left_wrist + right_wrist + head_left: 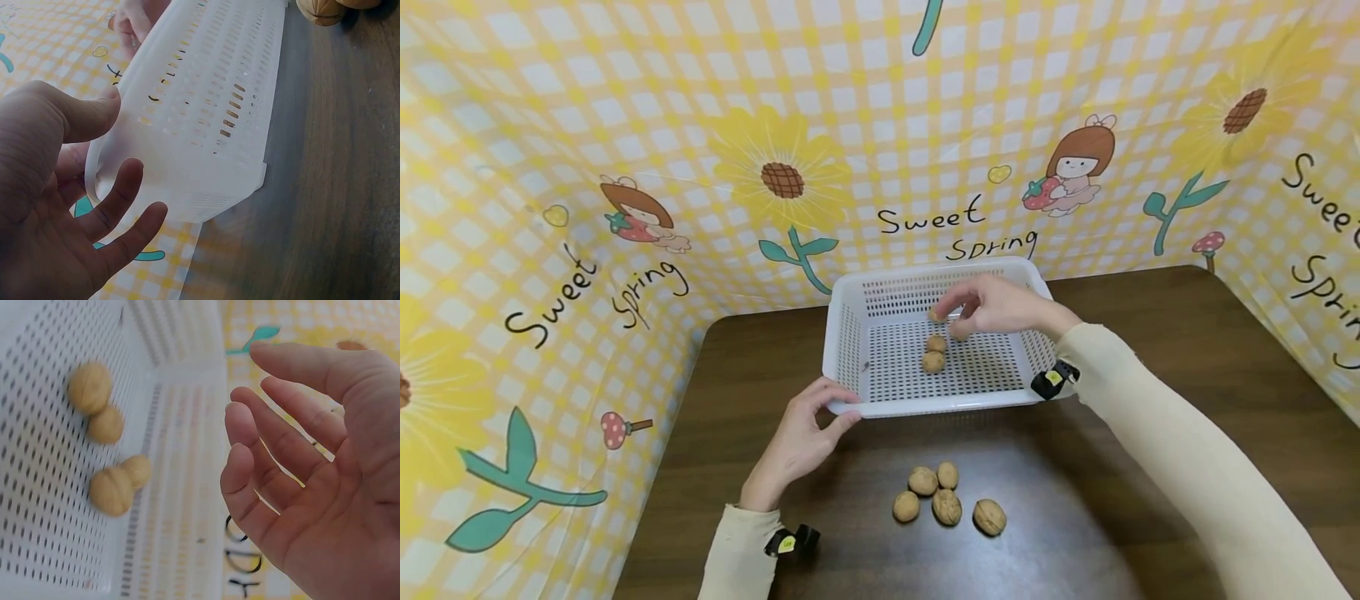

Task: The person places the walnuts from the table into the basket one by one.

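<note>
A white perforated plastic basket (951,403) stands on the table. My left hand (805,429) holds its front left corner, thumb and fingers on either side of the rim in the left wrist view. Several walnuts (111,490) lie on the basket's floor, some touching each other. Over the inside of the basket hovers my right hand (1000,304); in the right wrist view its palm is bare and the fingers are loosely bent, holding nothing. In the head view that hand partly covers the walnuts at the back.
Several more walnuts (947,507) lie on the dark wooden table (1045,467) in front of the basket, one a little apart on the right. A yellow checked cloth (880,125) with printed sunflowers hangs close behind the basket and along both sides.
</note>
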The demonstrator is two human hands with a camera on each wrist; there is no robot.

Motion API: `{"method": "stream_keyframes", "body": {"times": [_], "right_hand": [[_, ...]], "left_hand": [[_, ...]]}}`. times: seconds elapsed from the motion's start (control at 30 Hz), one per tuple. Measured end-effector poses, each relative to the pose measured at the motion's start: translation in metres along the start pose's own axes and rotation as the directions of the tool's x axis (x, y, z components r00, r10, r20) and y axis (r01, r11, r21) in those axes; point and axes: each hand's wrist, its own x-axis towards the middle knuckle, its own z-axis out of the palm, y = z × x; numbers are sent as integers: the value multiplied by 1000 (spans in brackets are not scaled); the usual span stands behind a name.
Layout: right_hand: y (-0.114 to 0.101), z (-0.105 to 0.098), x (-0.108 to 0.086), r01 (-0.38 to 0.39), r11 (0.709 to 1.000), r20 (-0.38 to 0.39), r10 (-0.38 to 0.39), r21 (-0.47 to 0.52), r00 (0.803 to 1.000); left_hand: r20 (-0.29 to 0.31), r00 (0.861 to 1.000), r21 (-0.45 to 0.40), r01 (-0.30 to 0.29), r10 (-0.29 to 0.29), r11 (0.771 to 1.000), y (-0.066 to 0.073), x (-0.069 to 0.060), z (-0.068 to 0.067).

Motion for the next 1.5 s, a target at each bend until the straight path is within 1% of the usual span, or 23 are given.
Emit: {"method": "stream_keyframes", "body": {"times": [0.07, 0.17, 0.27, 0.37, 0.5, 0.7, 0.83, 0.9, 1.1, 1.2, 1.37, 1.5], "right_hand": [[-9, 4, -7, 44, 999, -6, -44, -11, 999], [-20, 15, -16, 91, 995, -18, -92, -34, 996], [-32, 29, -28, 139, 989, -31, -140, -42, 990], [-39, 47, -41, 181, 983, -29, -182, -32, 983], [-41, 69, -57, 237, 972, 10, -237, 2, 972], [-36, 95, -71, 293, 954, 45, -295, 58, 954], [-25, 117, -77, 299, 950, 81, -306, 86, 949], [-18, 129, -79, 303, 950, 95, -310, 79, 946], [-3, 154, -75, 280, 958, 110, -285, 56, 952], [1, 162, -72, 262, 964, 105, -265, 41, 958], [6, 170, -67, 244, 970, 86, -242, -18, 966], [9, 173, -65, 226, 974, 93, -224, -11, 970]], "left_hand": [[-2, 1000, 2, -1, 1, 1000, -1, 0, 0], [-2, 1000, 9, 1, -1, 1000, -1, 0, 0], [2, 1000, 7, 8, -8, 1000, 0, 1, 0], [10, 1000, 2, 9, -9, 1000, 0, 1, 0], [6, 1000, 9, 0, 0, 1000, 0, 0, 0], [4, 1000, 11, -11, 11, 1000, 0, 1, 0], [7, 1000, 13, -12, 12, 1000, -1, 1, 0], [4, 1000, 13, -11, 11, 1000, -1, 0, 0], [-8, 1000, 19, -8, 9, 1000, -2, 1, 1], [-12, 1000, 19, -16, 16, 1000, -3, 1, 2], [-14, 1000, 23, -19, 20, 1000, -3, 1, 2], [-13, 1000, 27, -12, 13, 1000, -3, 1, 1]]}}
